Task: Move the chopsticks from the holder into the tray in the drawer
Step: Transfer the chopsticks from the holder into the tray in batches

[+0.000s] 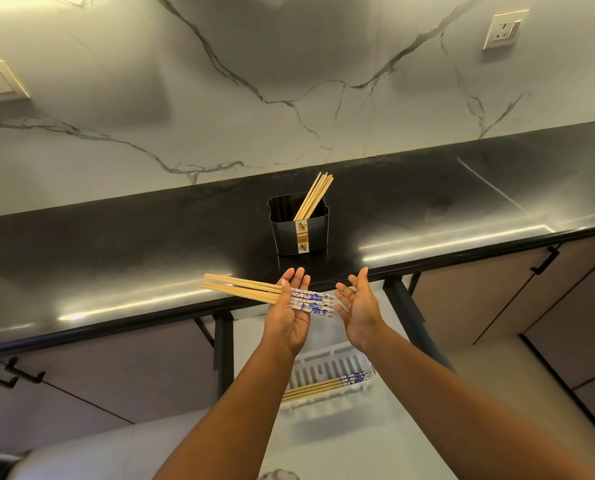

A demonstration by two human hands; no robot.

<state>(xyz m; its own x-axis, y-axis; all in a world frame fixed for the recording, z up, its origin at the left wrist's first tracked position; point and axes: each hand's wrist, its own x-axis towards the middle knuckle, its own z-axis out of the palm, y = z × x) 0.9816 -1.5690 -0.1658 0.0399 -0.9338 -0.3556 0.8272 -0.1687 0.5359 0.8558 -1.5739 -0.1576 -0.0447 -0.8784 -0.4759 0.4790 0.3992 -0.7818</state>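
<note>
White slotted tray (327,367) in the drawer below already holds some chopsticks; above it my left hand (288,315) lies flat, a bundle of chopsticks (254,293) across its fingers, right hand (358,308) open beside; beyond, black holder (299,226) on the bench (116,244) keeps more.

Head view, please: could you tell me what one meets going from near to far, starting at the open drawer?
White tray holding some chopsticks → left hand with a bundle of chopsticks lying across it, right hand open beside it → black holder on the counter → marble wall.
</note>
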